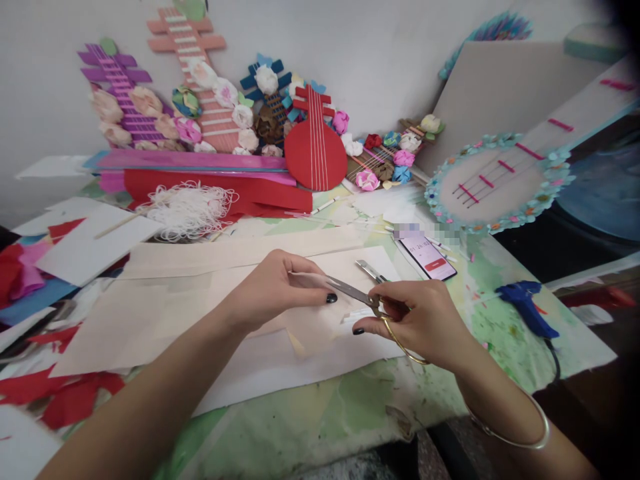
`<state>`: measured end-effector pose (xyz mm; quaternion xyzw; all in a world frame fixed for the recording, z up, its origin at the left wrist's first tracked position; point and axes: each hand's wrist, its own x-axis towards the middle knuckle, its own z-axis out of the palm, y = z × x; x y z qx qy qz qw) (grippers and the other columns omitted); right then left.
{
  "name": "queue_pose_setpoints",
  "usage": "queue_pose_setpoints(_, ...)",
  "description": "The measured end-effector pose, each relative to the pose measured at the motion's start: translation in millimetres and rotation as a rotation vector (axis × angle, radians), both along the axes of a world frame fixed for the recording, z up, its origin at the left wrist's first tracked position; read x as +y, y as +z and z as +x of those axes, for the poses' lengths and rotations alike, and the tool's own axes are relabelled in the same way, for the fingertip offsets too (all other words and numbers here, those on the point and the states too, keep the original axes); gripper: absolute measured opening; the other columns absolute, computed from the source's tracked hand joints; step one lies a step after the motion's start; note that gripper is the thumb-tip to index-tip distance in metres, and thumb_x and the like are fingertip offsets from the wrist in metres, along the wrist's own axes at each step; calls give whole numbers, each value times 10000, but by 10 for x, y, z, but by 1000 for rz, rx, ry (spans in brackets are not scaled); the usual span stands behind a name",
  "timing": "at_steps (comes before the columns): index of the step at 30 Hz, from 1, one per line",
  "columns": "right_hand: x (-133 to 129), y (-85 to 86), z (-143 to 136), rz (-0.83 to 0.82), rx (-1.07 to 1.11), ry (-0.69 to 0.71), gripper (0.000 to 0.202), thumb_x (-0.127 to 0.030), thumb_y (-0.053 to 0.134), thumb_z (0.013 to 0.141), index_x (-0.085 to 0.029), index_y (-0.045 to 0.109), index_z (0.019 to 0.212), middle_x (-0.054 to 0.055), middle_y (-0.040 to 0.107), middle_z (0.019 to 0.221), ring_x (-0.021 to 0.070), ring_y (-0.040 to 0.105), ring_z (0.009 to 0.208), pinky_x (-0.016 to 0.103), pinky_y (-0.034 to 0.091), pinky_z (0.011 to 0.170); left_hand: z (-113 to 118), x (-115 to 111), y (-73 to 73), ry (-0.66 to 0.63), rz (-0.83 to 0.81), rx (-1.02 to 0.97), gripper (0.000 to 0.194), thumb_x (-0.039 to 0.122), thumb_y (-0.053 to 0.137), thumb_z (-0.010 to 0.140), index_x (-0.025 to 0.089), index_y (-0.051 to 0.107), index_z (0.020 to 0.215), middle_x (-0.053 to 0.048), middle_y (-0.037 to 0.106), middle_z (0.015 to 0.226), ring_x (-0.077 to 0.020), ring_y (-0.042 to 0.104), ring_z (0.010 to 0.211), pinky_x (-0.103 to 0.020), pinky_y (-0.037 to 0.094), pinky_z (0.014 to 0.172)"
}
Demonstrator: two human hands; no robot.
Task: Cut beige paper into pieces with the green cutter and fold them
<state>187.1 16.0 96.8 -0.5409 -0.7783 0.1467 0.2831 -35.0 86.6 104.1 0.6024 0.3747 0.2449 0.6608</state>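
My left hand (270, 290) is closed in a pinch on a pale piece of paper or thin sheet (306, 281), partly hidden by the fingers. In my right hand (433, 320) is a pair of scissors (354, 292) with gold handle loops. Their blades point left and reach up to the edge of the pale piece; I cannot tell whether they touch it. Beneath both hands lie white and cream sheets (235, 387). A utility knife (369, 271) rests just behind the scissors, and small white strips (356, 315) lie under them.
A phone (427, 256) and a blue glue gun (530, 310) lie to the right. White string (187, 210) is heaped at the back left, with red scraps (75, 400) nearer. Decorated lute-shaped crafts, one red (316, 157), lean on the wall. A flower-edged one (495, 187) stands right.
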Motion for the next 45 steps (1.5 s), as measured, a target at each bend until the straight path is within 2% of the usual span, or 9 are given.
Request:
queue_pose_setpoints(21,-9,-23,24,-31,85,-9,477,-639,712,694,-168,663,632,-40,426,458,78,308,447,255,242,423,5,-5,-9,2,-6,28,91,218,787,671,145,748,710,-30,722,652,-130,653,589,-179,513,541)
queue_pose_setpoints(27,-12,-5,56,-64,163,-109,483,-639,743,655,-163,662,685,-57,373,472,86,293,481,254,255,442,6,0,-17,29,6,32,98,217,802,657,151,757,713,-29,724,646,-129,655,585,-171,508,530)
queue_pose_setpoints(34,-25,19,87,-186,84,-29,454,-600,779,635,-174,658,735,-54,401,517,92,327,505,250,256,457,3,0,-1,12,-1,16,66,203,787,684,153,753,712,-13,714,643,-98,637,588,-143,495,541)
queue_pose_setpoints(45,-10,4,52,-145,13,-4,467,-625,744,669,-165,685,723,-61,404,480,74,327,469,240,245,454,6,-8,-37,-5,32,36,85,211,784,676,148,749,721,-18,724,679,-96,635,620,-147,498,577)
